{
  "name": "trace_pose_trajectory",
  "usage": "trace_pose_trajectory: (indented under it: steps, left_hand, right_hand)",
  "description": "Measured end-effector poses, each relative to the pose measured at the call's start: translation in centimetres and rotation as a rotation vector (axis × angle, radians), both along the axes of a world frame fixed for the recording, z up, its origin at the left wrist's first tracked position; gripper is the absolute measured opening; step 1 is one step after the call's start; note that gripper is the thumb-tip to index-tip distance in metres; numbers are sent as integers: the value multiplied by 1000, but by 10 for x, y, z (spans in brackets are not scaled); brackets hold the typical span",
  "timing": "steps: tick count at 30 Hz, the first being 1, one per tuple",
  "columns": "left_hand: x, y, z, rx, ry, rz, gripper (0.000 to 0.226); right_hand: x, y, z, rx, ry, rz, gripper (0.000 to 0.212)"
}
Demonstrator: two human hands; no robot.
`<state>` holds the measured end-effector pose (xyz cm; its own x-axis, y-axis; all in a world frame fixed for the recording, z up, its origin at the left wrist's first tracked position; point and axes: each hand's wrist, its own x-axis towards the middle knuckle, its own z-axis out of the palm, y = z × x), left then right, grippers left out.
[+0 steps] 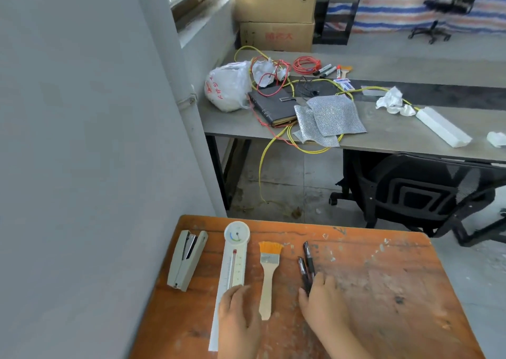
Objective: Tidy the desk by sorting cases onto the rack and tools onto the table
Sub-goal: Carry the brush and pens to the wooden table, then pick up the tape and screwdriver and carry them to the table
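On the orange wooden table [383, 290] lie a grey stapler [186, 260], a white thermometer with a round dial [234, 260], a paint brush with orange bristles [268, 273] and two black pens [306, 265], side by side. My left hand [238, 320] rests flat on the thermometer's lower end. My right hand [323, 301] lies on the table with its fingertips touching the lower ends of the pens. Neither hand visibly grips anything. No rack is in view.
Beyond stands a grey desk [383, 136] with a black notebook [276, 106], silver mesh cloths [328, 117], red and yellow cables, markers, a plastic bag [227, 87], crumpled paper and a white foam block [443, 127]. A black office chair [427, 194] stands between. A wall runs on the left.
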<state>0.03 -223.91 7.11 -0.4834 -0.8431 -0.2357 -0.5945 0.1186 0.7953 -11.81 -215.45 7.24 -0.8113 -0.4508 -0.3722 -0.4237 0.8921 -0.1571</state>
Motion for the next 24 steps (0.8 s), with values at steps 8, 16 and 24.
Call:
trace_pose_trajectory:
  steps: [8, 16, 24]
  left_hand:
    - [64, 55, 21, -85, 216, 62, 37]
    - [193, 192, 33, 46, 567, 882, 30]
    - [322, 368, 28, -51, 694, 1615, 48]
  right_hand:
    - [11, 57, 23, -241, -107, 152, 35]
    - [124, 108, 30, -596, -979, 272, 41]
    - [270, 170, 17, -199, -1331, 675, 39]
